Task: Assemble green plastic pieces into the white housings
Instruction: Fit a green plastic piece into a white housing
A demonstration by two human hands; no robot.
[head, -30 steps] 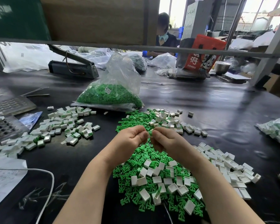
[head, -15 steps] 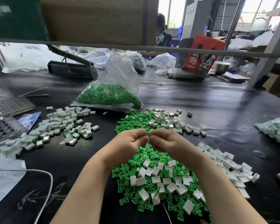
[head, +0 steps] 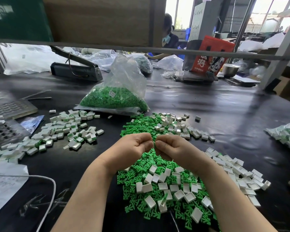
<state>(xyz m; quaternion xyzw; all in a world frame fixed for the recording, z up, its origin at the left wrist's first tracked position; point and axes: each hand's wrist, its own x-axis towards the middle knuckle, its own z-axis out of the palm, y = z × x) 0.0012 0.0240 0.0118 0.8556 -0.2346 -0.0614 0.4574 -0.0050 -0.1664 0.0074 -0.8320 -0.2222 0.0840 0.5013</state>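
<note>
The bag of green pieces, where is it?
In the head view the bag sits on the black table, left of centre beyond both hands, with the loose green pile just in front.

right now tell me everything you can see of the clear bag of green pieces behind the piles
The clear plastic bag sits on the black table, beyond the loose green pieces and apart from both hands. Its lower half bulges with small bright green plastic pieces; the thin, crinkled upper half stands up slack and looks unsealed. A small white label shows through its front. Its flat bottom edge spreads across the table, with the nearest loose green pieces just before it.
</note>
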